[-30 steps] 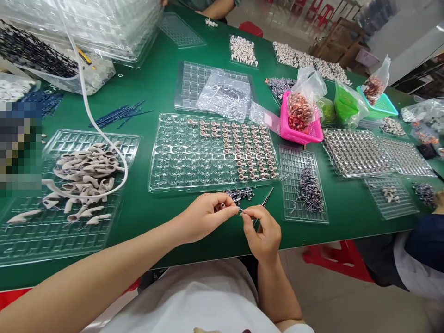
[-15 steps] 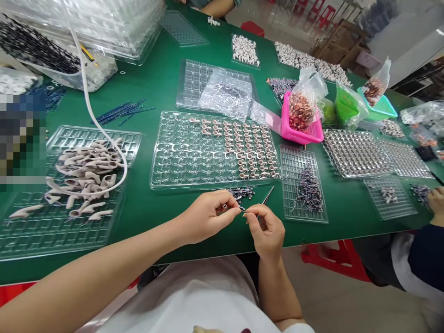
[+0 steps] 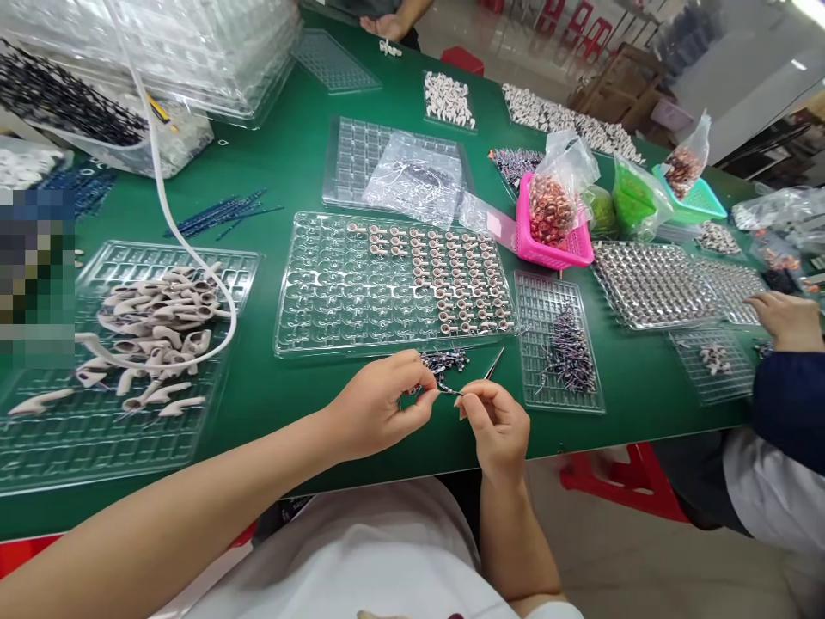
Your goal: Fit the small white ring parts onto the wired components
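My left hand is closed in a pinch on one end of a short dark wire. The wire's other end sits between the thumb and index finger of my right hand. A pair of metal tweezers points up out of my right hand, its rear part hidden by the fingers. Just beyond my fingers lies a loose heap of short dark wires. Behind it is a clear moulded tray, its right part filled with rows of small beige spoon-shaped pieces.
A clear tray with beige shells lies left, a white cable across it. On the right are a wire-laden tray, a pink basket and silvery trays. A co-worker's hand reaches in there.
My hands have drawn slightly apart, leaving more of the wire showing between them. The co-worker's hand at right has moved up and left. Another person's hand shows at the far edge.
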Demonstrator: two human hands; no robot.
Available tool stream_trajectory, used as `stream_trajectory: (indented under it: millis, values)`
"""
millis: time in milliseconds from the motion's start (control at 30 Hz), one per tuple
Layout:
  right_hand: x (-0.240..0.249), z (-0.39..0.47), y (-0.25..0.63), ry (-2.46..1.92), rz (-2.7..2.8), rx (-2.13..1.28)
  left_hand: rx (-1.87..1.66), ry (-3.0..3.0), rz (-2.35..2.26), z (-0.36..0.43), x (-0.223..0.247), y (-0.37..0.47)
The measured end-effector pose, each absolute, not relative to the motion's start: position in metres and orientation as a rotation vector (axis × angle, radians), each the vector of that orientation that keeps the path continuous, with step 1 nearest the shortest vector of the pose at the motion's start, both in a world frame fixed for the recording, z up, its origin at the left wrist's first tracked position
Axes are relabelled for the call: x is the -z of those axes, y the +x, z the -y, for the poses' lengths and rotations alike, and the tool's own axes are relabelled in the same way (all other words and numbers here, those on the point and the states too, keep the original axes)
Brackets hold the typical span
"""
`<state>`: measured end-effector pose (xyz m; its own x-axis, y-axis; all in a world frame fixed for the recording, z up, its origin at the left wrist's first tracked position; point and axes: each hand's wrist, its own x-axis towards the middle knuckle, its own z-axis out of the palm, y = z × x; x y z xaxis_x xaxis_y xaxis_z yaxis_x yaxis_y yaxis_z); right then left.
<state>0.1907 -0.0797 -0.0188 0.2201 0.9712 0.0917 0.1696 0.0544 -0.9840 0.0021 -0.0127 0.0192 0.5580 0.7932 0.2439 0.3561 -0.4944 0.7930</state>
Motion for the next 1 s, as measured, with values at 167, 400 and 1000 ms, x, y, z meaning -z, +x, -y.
stream_trajectory:
  millis: [167, 400, 1000]
  values:
    - [0.018, 0.079, 0.19, -1.372, 1.144, -0.939, -0.891, 2.111, -0.88, 0.013, -0.015, 0.003]
    - [0.024, 0.077, 0.191, -1.344, 0.995, -0.913, -0.622, 1.726, -0.983, 0.007, -0.024, 0.0]
    - [0.024, 0.083, 0.181, -1.403, 1.062, -0.725, -0.71, 1.323, -0.949, 0.007, -0.01, 0.006]
